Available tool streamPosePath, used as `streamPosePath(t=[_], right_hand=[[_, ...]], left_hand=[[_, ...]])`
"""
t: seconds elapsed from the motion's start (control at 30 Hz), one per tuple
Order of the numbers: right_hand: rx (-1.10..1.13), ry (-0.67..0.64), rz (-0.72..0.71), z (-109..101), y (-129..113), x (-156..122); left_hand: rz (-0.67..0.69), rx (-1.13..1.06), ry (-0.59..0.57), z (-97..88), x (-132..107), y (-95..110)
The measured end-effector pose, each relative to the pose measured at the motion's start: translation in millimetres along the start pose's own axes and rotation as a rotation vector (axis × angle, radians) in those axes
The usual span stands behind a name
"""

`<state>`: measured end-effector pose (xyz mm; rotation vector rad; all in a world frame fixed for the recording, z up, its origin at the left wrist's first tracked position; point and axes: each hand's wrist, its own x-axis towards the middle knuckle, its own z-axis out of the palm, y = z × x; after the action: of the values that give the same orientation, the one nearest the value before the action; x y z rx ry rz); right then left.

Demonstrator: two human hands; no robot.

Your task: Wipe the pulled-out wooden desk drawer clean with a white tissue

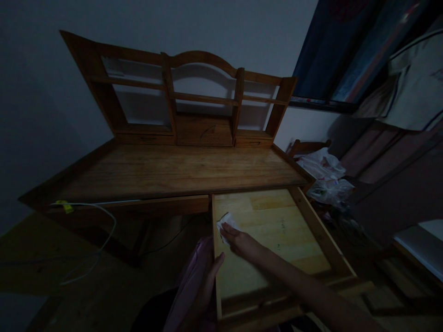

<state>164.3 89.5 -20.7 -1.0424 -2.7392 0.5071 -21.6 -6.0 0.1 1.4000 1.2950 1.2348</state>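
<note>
A wooden drawer (273, 216) is pulled out of the desk, its pale bottom board bare except for a few small green marks. My right hand (240, 242) presses a crumpled white tissue (226, 226) against the drawer's bottom, close to the left side wall. The forearm reaches in across the drawer from the lower right. My left hand (211, 276) holds the drawer's left side wall, its thumb over the top edge and its other fingers mostly hidden.
The wooden desk (194, 166) carries a shelf hutch (204, 97) at the back. A white cable (112, 226) with a yellow tag hangs at left. Plastic bags (323, 166) lie on a chair at right. Clothing (418, 83) hangs near the window.
</note>
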Motion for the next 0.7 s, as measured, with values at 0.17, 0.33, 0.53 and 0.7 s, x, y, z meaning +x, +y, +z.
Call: streamPosePath(t=[0.17,0.33,0.53,0.7], right_hand=[[-0.012,0.003,-0.081,13,-26,-17],[-0.019,-0.018,-0.101,10,-29,-35],[0.005,0.005,0.019,-16,10,-42],[-0.11,0.148,0.248,-46,81,-71]], left_hand=[[-0.07,0.068,0.055,3.0,-1,-27],[-0.041,0.057,0.039,3.0,1,-21],[-0.029,0.001,-0.05,-3.3,1,15],[-0.053,-0.006,-0.054,-5.0,-3,24]])
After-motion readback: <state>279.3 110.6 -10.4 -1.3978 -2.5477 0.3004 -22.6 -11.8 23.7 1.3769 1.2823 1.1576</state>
